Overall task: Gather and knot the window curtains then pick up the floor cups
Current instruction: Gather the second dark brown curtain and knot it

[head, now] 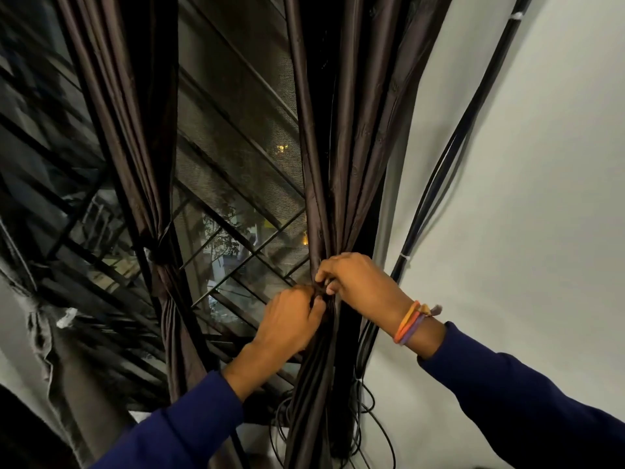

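Observation:
Two dark brown curtains hang in front of a barred window [233,184]. The left curtain [135,147] is bunched and held by a dark tie [159,253] at mid height. The right curtain [341,147] is gathered into a narrow bundle. My left hand [291,319] and my right hand [358,282] both pinch that bundle at the same spot, fingertips close together around a dark fold or tie. What exactly lies between the fingers is hidden. No cups are in view.
A bundle of black cables [449,157] runs down the white wall [541,164] just right of the curtain and coils near the sill [368,421]. A grey cloth [40,333] hangs at the far left. It is dark outside, with a few lights.

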